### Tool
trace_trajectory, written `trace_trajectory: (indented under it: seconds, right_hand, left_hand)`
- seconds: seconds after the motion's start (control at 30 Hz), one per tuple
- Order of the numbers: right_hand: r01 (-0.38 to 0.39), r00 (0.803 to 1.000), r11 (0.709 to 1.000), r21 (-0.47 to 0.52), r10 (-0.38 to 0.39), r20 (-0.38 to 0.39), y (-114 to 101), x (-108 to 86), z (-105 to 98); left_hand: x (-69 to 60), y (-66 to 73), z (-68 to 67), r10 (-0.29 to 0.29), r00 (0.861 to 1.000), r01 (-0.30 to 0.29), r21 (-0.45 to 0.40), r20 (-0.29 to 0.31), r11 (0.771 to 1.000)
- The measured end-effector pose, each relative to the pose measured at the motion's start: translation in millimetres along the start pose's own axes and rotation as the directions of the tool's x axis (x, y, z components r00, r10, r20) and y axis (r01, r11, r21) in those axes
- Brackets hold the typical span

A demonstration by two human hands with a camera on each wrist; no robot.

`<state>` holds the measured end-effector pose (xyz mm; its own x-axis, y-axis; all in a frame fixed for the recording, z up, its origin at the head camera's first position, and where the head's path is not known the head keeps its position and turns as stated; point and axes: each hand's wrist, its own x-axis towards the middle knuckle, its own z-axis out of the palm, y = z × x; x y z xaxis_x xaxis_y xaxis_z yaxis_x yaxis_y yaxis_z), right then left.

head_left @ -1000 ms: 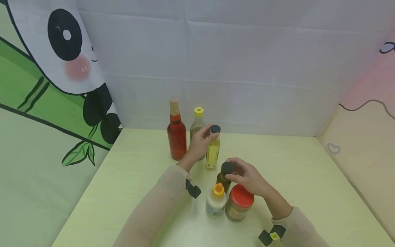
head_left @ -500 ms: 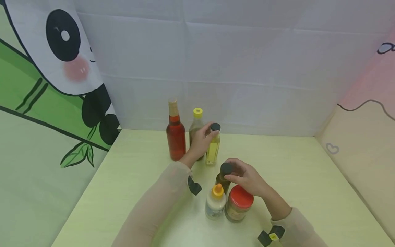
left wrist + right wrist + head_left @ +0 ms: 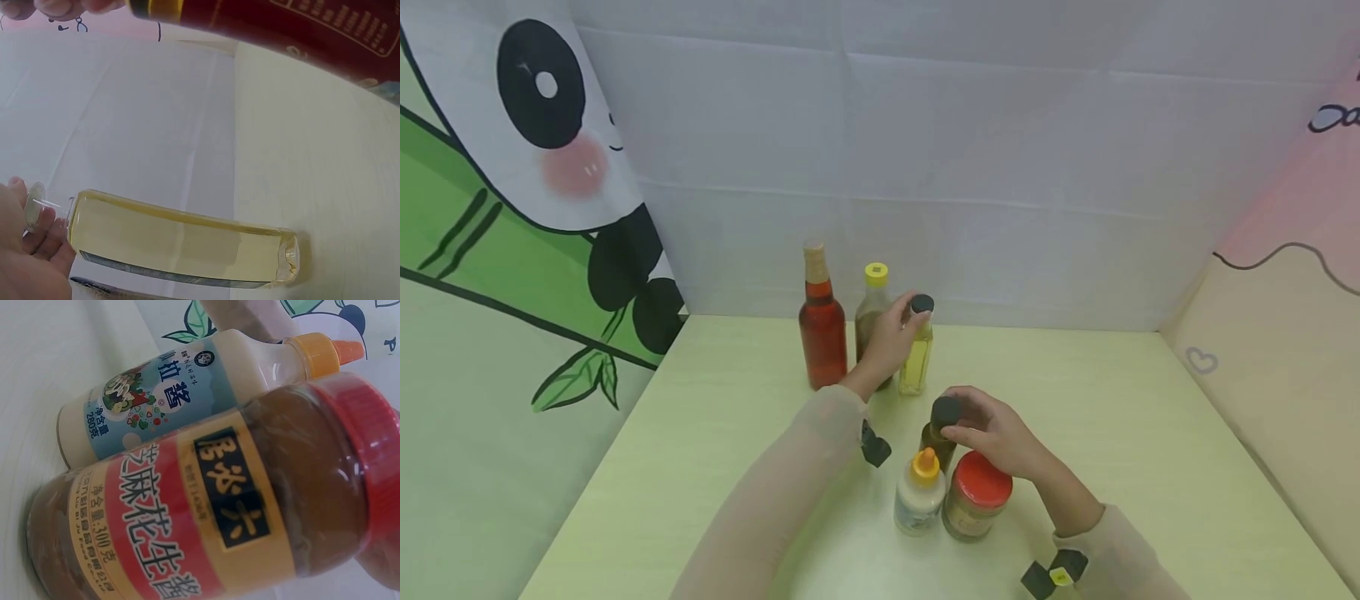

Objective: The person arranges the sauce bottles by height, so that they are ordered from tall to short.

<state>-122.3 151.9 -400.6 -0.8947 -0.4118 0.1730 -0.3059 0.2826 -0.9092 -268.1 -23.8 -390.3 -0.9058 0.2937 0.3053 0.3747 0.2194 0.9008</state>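
Note:
My left hand [image 3: 886, 342] grips the neck of a dark-capped bottle of yellow oil [image 3: 916, 362]. In the left wrist view the oil bottle [image 3: 175, 240] has its base at the table surface; whether it touches I cannot tell. Nearer to me, my right hand [image 3: 996, 429] pinches the dark cap of a brown bottle [image 3: 936, 448], whose dark red label [image 3: 281, 28] crosses the top of the left wrist view. Just in front of that bottle stand a squeeze bottle of salad dressing [image 3: 919, 500] with an orange tip and a red-lidded jar of peanut butter [image 3: 976, 496].
A tall bottle of red liquid [image 3: 823, 337] stands upright at the back left. Beside it is a yellow-capped bottle [image 3: 876, 308], partly covered by my left hand. A white cloth wall [image 3: 1000, 183] rises behind the pale table [image 3: 1112, 417].
My left hand has moved the oil bottle a little back, towards the wall and the yellow-capped bottle. My right hand keeps its hold on the brown bottle. The head view has shifted slightly.

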Motion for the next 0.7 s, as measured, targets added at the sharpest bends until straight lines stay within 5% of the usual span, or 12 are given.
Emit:
trace_trajectory:
  seconds: [0.33, 0.7]
  right_hand:
    - [0.011, 1.0, 1.0, -0.004, -0.011, -0.009, 3, -0.5, 0]
    - [0.023, 1.0, 1.0, -0.015, -0.023, -0.01, 3, -1.6, -1]
  left_hand:
    - [6.8, 0.2, 7.8, 0.06, 0.998, -0.06, 0.059, 0.001, 0.996]
    - [11.6, 0.3, 12.9, -0.023, 0.999, 0.025, 0.067, -0.022, 0.997]
